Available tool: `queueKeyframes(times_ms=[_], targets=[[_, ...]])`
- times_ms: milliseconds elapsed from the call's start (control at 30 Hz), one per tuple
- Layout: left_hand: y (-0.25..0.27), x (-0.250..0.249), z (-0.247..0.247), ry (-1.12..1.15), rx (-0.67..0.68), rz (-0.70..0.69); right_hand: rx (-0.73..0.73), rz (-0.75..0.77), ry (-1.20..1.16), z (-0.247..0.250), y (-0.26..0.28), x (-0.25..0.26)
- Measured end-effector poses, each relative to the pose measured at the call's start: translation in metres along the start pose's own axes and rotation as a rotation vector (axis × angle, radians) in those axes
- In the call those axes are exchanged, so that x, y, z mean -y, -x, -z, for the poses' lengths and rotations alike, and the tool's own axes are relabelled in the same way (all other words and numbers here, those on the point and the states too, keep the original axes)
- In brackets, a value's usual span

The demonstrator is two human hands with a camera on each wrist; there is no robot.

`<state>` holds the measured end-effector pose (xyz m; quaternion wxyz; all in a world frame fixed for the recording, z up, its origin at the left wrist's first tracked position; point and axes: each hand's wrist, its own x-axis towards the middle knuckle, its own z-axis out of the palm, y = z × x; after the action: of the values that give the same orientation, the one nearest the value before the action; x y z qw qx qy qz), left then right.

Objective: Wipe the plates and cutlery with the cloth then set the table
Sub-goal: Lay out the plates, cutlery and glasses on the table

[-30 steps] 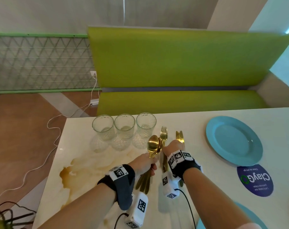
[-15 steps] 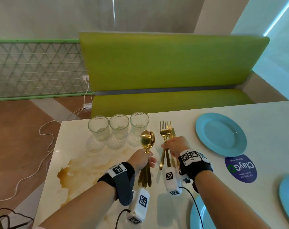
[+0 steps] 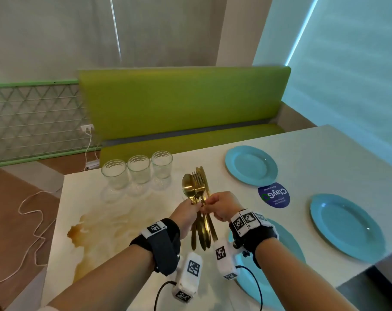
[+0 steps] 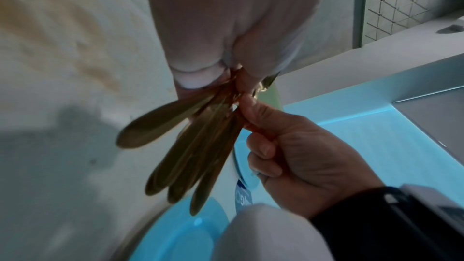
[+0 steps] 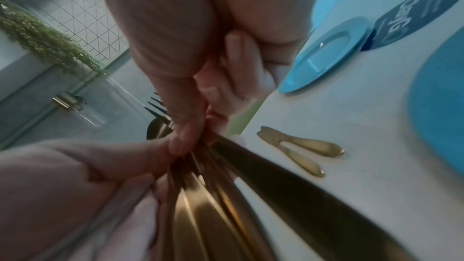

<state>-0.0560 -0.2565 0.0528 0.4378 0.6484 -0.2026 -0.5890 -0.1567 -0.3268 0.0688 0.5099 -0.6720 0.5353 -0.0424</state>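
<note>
A bundle of gold cutlery (image 3: 199, 194), spoons and forks with the heads pointing away, is held above the pale table (image 3: 325, 149). My left hand (image 3: 187, 211) grips the bundle at the necks. My right hand (image 3: 221, 204) pinches the same bundle from the right side. The handles (image 4: 191, 154) fan out below both hands. Two gold knives (image 5: 301, 149) lie on the table past the hands. Three blue plates sit on the table: one far (image 3: 251, 164), one at the right (image 3: 345, 225), one under my right wrist (image 3: 289, 250). No cloth is in view.
Three clear glasses (image 3: 138, 170) stand in a row at the far left of the table. A brown stain (image 3: 83, 232) marks the left side of the top. A round dark blue sticker (image 3: 274, 195) lies between the plates. A green bench (image 3: 181, 102) faces the far edge.
Earlier my left hand held the spoons and my right hand the forks, apart. Now both sets are brought together into one bundle, held by both hands.
</note>
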Motion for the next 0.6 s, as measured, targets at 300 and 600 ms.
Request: queueKeyframes(times_ms=[300,600], targets=[[0.031,0.027,-0.044,-0.012,0.121,0.039,-0.102,0.011,-0.046,0.016,0.065,-0.046],[0.024,0.009,-0.104,-0.067,0.116,0.014,-0.093,0.059,-0.147,0.069,0.077,-0.07]])
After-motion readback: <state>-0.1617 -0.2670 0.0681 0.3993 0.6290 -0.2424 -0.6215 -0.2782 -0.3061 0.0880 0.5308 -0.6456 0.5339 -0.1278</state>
